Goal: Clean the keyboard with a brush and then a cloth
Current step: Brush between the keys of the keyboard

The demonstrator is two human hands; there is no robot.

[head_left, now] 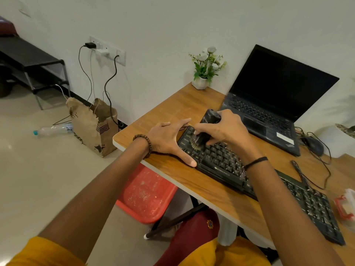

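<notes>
Keyboard point(221, 166) lies slantwise on the desk point(172, 110), on the near side of the laptop point(278, 83). The left hand point(167, 137) has its fingers spread straight, gripping nothing, bracing the keyboard's left end, seemingly to stop it sliding. The right hand point(228, 127) has its fingers curled round the brush point(208, 120), bristles down on the left-end keys.

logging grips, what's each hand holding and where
The right hand grips the brush by its black handle, bristles on the keyboard. The left hand holds nothing, only steadies the keyboard.
</notes>
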